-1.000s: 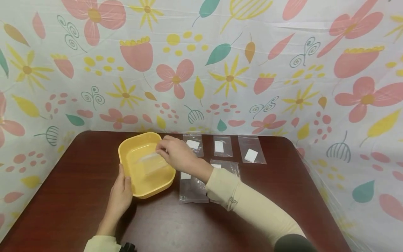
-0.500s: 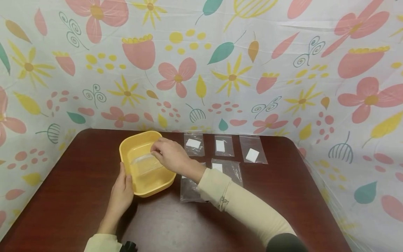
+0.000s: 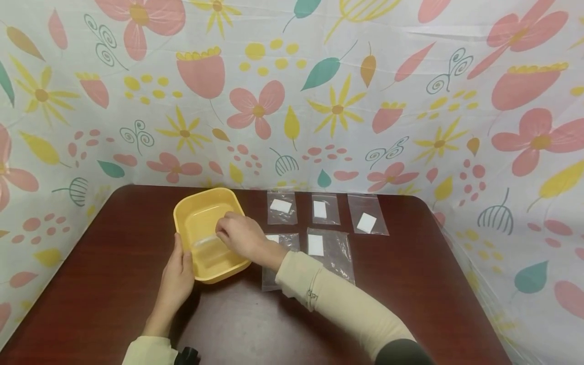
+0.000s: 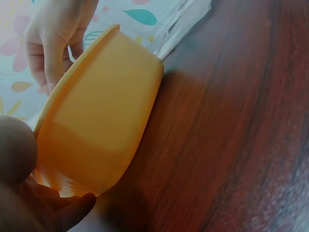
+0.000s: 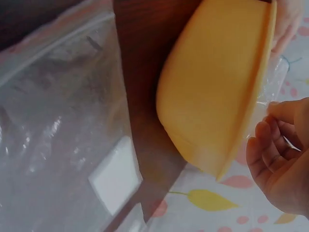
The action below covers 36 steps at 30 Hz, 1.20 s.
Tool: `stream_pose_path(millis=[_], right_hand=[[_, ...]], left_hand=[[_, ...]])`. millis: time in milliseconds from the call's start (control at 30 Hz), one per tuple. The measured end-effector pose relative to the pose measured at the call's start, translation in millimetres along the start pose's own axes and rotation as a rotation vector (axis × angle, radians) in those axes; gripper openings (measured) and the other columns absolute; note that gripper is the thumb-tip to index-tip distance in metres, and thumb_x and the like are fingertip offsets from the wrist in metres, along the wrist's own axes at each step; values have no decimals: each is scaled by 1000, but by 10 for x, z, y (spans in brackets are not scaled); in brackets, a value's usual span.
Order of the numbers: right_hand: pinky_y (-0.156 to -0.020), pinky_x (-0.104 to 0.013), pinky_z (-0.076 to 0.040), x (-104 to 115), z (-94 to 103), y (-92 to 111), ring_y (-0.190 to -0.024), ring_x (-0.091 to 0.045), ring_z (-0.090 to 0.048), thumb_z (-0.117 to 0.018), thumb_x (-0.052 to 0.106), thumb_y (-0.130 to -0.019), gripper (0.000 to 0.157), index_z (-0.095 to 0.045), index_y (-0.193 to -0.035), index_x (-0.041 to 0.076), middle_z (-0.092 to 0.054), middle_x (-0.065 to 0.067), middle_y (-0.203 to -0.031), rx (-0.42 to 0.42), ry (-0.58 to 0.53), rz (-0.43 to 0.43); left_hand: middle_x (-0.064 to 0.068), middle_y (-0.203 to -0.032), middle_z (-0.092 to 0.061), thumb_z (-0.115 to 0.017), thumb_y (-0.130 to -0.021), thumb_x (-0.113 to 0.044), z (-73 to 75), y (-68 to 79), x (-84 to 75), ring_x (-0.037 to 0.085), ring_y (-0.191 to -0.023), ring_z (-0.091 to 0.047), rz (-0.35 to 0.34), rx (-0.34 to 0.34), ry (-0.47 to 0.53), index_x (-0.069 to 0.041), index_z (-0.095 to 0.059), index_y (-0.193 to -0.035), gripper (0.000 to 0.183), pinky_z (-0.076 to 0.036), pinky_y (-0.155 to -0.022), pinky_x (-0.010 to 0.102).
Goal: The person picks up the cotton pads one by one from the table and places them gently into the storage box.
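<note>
A yellow plastic basin (image 3: 186,204) is held tilted at the left part of the table. My left hand (image 3: 175,276) grips its left side, with thumb at the rim and fingers against the outer wall in the left wrist view. Over the basin's inside, my right hand (image 3: 242,235) pinches a clear plastic bag (image 3: 207,243) between thumb and fingertips. That bag also shows past the basin's rim in the right wrist view, as a clear sheet (image 5: 272,79). Part of it is hidden behind the right hand.
Several clear zip bags with white cards lie right of the basin: a back row of three, ending at the right bag (image 3: 368,215), and larger bags in front, such as the front bag (image 3: 336,253). A flowered curtain (image 3: 292,101) stands behind the dark wooden table (image 3: 410,284).
My right hand has moved left and slightly lower with the pinched bag, deeper into the basin. The left hand and basin have stayed nearly in place.
</note>
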State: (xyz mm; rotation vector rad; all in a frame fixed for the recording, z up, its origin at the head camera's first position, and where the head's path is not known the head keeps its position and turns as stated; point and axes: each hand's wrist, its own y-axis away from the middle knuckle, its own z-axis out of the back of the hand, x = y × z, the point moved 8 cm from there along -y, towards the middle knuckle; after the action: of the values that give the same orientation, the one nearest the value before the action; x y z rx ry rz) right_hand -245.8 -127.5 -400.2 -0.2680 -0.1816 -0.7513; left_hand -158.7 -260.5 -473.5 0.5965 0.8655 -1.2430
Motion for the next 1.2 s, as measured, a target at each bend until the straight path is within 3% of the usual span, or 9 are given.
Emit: stream_pose_path(millis=[300, 700, 967, 1200], right_hand=[[-68, -20, -50, 9, -88, 35, -82, -6, -62, -68, 29, -97, 12, -76, -102, 21, -62, 7, -93, 11, 9, 14], [-74, -20, -50, -103, 66, 177, -85, -6, -64, -72, 29, -95, 23, -75, -114, 16, -69, 7, -98, -36, -144, 28], [-69, -19, -48, -260, 187, 391, -80, -11, -66, -74, 26, -94, 24, -75, -115, 13, -70, 5, -95, -84, -242, 28], [-72, -22, -53, -519, 287, 705, -80, -11, -66, -75, 21, -93, 29, -72, -118, 7, -73, 0, -96, -99, -311, 42]], left_hand=[[16, -165, -10, -32, -110, -17, -4, -7, -3, 39, -148, -18, 4, -8, -1, -8, -1, -161, 60, -20, -117, 58], [14, -166, -10, -31, -111, -22, 3, 9, -1, 40, -148, -19, 17, -8, -1, -10, -1, -161, 60, -21, -117, 58], [11, -166, -10, -30, -111, -25, -9, 23, 10, 38, -148, -18, 33, 0, -3, -13, 1, -162, 60, -21, -117, 58], [13, -166, -10, -30, -111, -24, 1, 26, 0, 39, -148, -19, 38, 7, -16, -14, 2, -161, 60, -22, -116, 59]])
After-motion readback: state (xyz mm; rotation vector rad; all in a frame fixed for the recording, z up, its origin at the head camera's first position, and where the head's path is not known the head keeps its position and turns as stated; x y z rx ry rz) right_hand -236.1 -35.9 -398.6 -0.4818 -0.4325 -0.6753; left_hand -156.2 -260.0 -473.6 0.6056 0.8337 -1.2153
